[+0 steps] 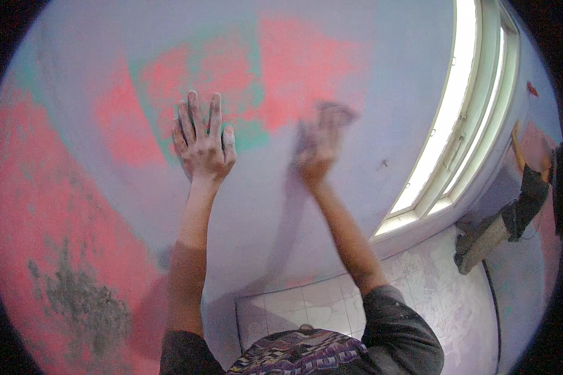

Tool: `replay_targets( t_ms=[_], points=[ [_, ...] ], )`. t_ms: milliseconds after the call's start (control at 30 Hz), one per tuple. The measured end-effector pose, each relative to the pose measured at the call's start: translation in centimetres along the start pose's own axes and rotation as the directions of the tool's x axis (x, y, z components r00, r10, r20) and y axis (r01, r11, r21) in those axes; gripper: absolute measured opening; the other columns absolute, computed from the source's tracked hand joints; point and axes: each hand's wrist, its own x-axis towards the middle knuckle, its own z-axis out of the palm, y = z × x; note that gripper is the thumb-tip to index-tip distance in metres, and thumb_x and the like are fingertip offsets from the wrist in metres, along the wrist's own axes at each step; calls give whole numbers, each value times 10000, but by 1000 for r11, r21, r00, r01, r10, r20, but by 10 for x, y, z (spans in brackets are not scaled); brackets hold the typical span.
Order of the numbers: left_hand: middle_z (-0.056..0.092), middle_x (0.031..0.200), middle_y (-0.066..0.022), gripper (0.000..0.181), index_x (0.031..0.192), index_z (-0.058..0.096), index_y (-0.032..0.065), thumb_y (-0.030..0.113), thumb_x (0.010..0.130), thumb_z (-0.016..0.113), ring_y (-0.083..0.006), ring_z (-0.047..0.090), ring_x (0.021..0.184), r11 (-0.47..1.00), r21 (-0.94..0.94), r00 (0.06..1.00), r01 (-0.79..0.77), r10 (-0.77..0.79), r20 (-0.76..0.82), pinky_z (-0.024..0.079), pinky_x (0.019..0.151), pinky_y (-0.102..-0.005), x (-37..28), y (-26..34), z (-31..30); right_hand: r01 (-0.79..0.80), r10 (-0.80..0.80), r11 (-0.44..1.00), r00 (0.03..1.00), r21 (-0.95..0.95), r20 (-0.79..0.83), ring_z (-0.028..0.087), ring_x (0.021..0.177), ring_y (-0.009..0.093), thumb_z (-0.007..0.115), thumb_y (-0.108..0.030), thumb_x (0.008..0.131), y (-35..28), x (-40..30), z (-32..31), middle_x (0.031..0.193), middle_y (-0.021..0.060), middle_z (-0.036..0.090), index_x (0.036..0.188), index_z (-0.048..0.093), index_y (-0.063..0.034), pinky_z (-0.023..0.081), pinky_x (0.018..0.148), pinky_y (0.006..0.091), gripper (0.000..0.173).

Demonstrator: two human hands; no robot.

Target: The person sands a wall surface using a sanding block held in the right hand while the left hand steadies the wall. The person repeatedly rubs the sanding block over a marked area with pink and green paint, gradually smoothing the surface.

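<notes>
My left hand (204, 140) lies flat against a painted wall (244, 206), its fingers apart and pale with dust. It rests at the lower edge of a red patch with green edges (206, 65), where the lilac coat gives way to other colours. To its right, my right hand (320, 150) is blurred by motion close to the wall. Its fingers are over a dark flat pad (349, 112), perhaps sandpaper; the blur hides its exact kind. A larger red patch (305, 61) spreads just above that hand. The right arm's shadow falls down the wall.
At right is a bright window with a pale frame (422, 206). A small fixing (383, 164) marks the wall beside it. Dark stains (84, 300) cover the red wall at left. Below lies a dusty tiled floor (431, 281). Another person (525, 201) reaches towards the wall at far right.
</notes>
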Motion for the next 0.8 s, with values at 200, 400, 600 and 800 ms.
replay_targets(
  t_ms=[200,400,600,800],
  points=[
    [207,1724,-138,623,1637,343,223,282,1030,469,-386,171,1587,999,9,994,-47,46,98,125,1269,-535,-3,-10,-2,231,-329,941,785,246,524,521,1411,333,610,-129,895,-21,6,-11,1559,69,527,1458,582,-145,403,1159,518,564],
    [201,1727,-122,639,1631,352,275,281,1008,490,-355,184,1588,1000,7,998,-1,1,57,127,1274,-519,-7,1,3,4,-2,995,1000,-100,19,461,1430,463,439,-66,896,89,42,-65,1488,223,560,1418,592,7,283,1221,572,549],
    [208,1725,-126,648,1631,354,266,276,1000,499,-350,189,1588,1000,-7,999,-7,7,48,119,1275,-519,-5,5,8,-1,-47,987,955,162,293,450,1446,443,538,-121,933,-31,-27,-3,1536,201,523,1456,572,-39,297,1219,567,530],
    [222,1720,-135,651,1632,357,253,259,995,494,-357,196,1586,999,38,999,-2,-1,54,140,1267,-526,-10,-1,-4,71,-128,983,923,167,363,468,1442,403,607,-98,889,54,9,-43,1511,166,555,1418,607,-87,339,1205,551,529]
  ],
)
